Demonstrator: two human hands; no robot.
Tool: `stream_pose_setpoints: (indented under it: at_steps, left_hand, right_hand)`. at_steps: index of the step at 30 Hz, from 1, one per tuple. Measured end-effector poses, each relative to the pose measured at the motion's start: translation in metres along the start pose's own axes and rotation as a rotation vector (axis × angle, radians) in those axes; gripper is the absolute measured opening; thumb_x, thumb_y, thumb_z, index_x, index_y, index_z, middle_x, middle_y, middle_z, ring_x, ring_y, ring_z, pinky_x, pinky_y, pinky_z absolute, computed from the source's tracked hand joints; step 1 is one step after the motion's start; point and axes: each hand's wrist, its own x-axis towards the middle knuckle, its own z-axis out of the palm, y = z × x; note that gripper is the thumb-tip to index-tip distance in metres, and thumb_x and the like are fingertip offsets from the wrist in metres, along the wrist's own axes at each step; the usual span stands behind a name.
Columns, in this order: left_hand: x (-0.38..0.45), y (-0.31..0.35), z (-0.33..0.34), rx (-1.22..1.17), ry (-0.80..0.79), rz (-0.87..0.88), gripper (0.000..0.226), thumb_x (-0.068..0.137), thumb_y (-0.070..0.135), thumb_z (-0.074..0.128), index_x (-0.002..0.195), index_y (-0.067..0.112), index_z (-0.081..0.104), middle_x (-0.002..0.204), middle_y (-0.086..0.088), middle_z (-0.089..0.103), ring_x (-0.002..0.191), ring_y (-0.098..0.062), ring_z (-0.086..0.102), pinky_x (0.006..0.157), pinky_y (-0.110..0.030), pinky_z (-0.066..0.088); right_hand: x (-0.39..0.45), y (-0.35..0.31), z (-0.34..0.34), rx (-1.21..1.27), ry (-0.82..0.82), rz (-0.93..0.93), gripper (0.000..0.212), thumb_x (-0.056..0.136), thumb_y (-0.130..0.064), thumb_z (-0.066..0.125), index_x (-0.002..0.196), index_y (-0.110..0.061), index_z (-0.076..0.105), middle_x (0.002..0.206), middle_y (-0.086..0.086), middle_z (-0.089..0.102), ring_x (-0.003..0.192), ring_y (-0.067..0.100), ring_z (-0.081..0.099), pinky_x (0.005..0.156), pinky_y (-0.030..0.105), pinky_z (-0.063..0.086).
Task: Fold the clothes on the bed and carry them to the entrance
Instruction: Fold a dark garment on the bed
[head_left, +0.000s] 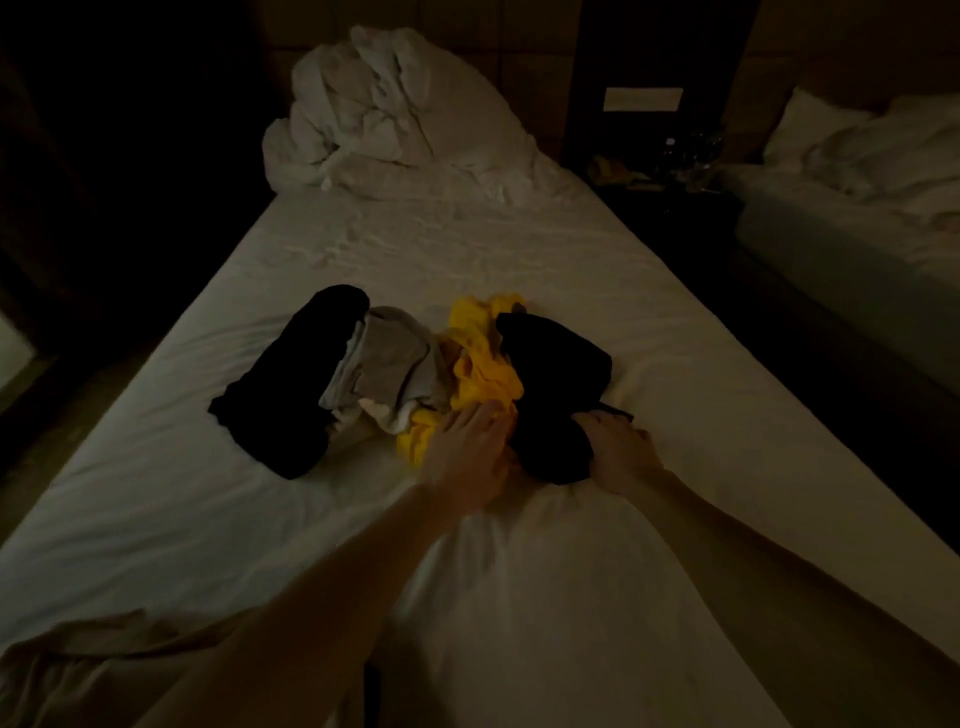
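A heap of clothes lies in the middle of the bed (519, 249), lit dimly. From left to right it holds a black garment (296, 384), a grey garment (389, 364), a yellow garment (483, 364) and a second black garment (556, 384). My left hand (467, 452) lies on the near edge of the yellow garment, fingers reaching into the cloth. My right hand (618, 452) grips the near right corner of the second black garment. The fingertips of both hands are partly hidden in the fabric.
A bunched white duvet (395, 114) sits at the head of the bed. A dark nightstand (670, 161) with small items stands to the right, and a second bed (857, 208) beyond it. The floor on both sides is dark.
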Motion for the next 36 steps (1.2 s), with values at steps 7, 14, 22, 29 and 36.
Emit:
stream_pose_setpoints:
  at_steps: [7,14,22,29,36]
  left_hand:
    - [0.025,0.035,0.038,-0.043,-0.177,-0.010,0.065,0.090,0.042,0.057,0.147,0.024,0.031,0.150,0.000,0.037,0.138,-0.022,0.034,0.112,-0.036,0.028]
    - [0.043,0.056,-0.027,-1.127,0.212,-0.451,0.031,0.097,0.007,0.047,0.126,0.008,0.056,0.118,-0.001,0.061,0.115,-0.020,0.057,0.098,-0.035,0.046]
    - [0.023,0.063,-0.126,-1.229,0.294,-0.424,0.022,0.101,0.010,0.043,0.119,0.006,0.055,0.112,-0.020,0.061,0.110,-0.032,0.058,0.098,-0.044,0.044]
    - [-0.022,0.075,-0.211,-0.873,0.362,-0.317,0.011,0.089,0.009,0.060,0.083,0.002,0.054,0.076,-0.014,0.057,0.065,-0.018,0.050,0.058,-0.028,0.037]
    - [-0.100,0.054,-0.219,-0.660,0.028,-0.287,0.059,0.091,-0.015,0.043,0.086,0.042,0.031,0.086,0.024,0.030,0.076,0.012,0.033,0.077,-0.009,0.036]
  right_hand:
    - [0.012,0.009,0.008,0.164,0.249,-0.006,0.032,0.090,-0.010,0.047,0.120,-0.019,0.055,0.115,0.005,0.063,0.104,0.029,0.061,0.085,0.039,0.047]
    - [-0.016,-0.009,-0.063,0.784,0.461,-0.061,0.036,0.103,-0.033,0.042,0.073,-0.013,0.048,0.062,0.001,0.050,0.054,0.009,0.047,0.056,0.027,0.036]
    - [-0.089,-0.042,-0.132,0.916,0.240,-0.302,0.034,0.084,-0.037,0.073,0.098,-0.019,0.048,0.099,0.000,0.061,0.091,0.012,0.063,0.077,0.026,0.052]
    - [-0.164,-0.092,-0.182,1.061,0.202,-0.373,0.019,0.103,-0.022,0.046,0.106,-0.017,0.065,0.102,0.006,0.070,0.090,0.018,0.070,0.077,0.033,0.059]
    - [-0.205,-0.092,-0.245,1.650,0.162,-0.198,0.022,0.103,-0.025,0.045,0.101,-0.016,0.065,0.086,0.002,0.069,0.079,0.020,0.067,0.075,0.038,0.054]
